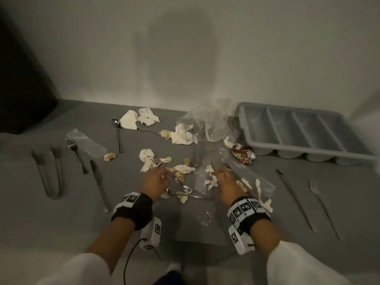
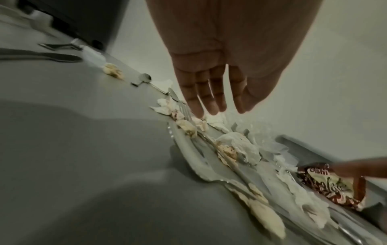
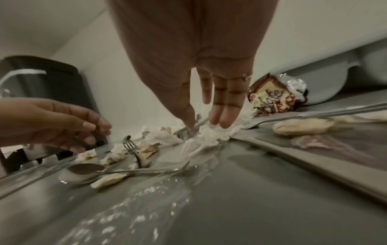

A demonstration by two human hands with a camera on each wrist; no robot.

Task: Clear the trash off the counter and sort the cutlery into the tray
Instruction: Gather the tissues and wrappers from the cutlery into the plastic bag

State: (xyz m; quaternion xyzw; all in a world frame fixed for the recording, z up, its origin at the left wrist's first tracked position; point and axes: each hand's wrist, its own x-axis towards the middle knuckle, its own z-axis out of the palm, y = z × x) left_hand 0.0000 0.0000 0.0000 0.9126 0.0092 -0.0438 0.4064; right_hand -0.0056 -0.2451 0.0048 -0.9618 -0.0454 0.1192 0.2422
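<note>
Both hands are hovering over the litter in front of the grey four-compartment plastic cutlery tray (image 1: 304,130). The left hand (image 2: 211,92) is stretching its fingers straight and apart above a steel fork (image 1: 155,161) tangled in crumpled white tissue scraps (image 1: 146,156); the right hand (image 3: 211,106), fingers likewise extended, is holding nothing. The tissue is looking light and soft, easily pinched; the fork stiff and slippery, best taken by its handle. A clear plastic bag (image 1: 213,122) and a crushed red-and-white snack wrapper (image 1: 243,156) are crowding the tray's near side.

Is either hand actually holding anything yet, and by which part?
Nothing is held. The left hand and right hand reach with straight fingers into the tissue scraps and cutlery.
</note>
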